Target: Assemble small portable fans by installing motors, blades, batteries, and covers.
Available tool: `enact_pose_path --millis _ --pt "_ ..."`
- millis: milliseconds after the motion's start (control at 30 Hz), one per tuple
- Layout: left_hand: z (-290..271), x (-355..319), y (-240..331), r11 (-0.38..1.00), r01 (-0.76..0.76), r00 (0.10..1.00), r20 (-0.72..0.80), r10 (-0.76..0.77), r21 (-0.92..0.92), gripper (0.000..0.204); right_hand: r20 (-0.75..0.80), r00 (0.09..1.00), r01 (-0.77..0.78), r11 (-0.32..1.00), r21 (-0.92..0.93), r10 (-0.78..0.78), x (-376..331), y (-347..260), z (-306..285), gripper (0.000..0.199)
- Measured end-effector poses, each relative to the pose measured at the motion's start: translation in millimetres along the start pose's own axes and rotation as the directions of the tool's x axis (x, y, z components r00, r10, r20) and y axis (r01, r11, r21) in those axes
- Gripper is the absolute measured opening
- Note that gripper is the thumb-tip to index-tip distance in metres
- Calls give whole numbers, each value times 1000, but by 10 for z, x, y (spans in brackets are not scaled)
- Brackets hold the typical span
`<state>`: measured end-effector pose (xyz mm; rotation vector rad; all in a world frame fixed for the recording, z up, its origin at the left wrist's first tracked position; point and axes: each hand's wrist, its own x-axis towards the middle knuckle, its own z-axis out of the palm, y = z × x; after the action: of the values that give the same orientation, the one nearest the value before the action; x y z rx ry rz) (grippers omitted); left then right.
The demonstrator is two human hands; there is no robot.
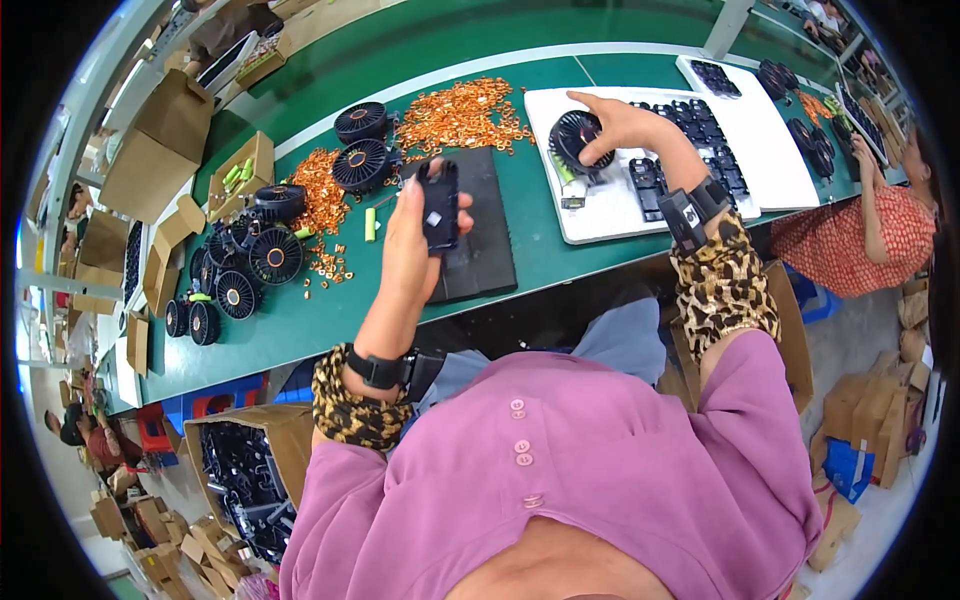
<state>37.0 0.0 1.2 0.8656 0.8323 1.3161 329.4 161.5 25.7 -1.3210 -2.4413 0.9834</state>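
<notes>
My left hand (408, 240) is raised over the green bench (520, 250), holding a small flat black plastic part (440, 205) above a black mat (480, 240). My right hand (625, 125) reaches out to a round black fan head (578, 138) lying on a white tray (600, 210), fingers resting on it. Rows of black rectangular parts (700, 140) fill the right of that tray. Both wrists wear black bands and leopard-print sleeves.
Heaps of small orange metal pieces (460, 115) and several round black fan heads (255, 260) lie at the left of the bench. Cardboard boxes (160, 140) stand beyond. A box of black parts (245, 470) sits by my left. Another person (870, 230) works at the right.
</notes>
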Motion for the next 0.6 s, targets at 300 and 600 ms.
enact_pose_path --millis 300,600 --pt "-89 -552 -258 747 -246 969 158 189 617 47 -180 984 56 962 268 -7 -359 -378 -29 59" --pt "92 -343 -108 969 -102 992 93 83 223 45 -398 886 308 943 124 -236 -581 -988 -309 53"
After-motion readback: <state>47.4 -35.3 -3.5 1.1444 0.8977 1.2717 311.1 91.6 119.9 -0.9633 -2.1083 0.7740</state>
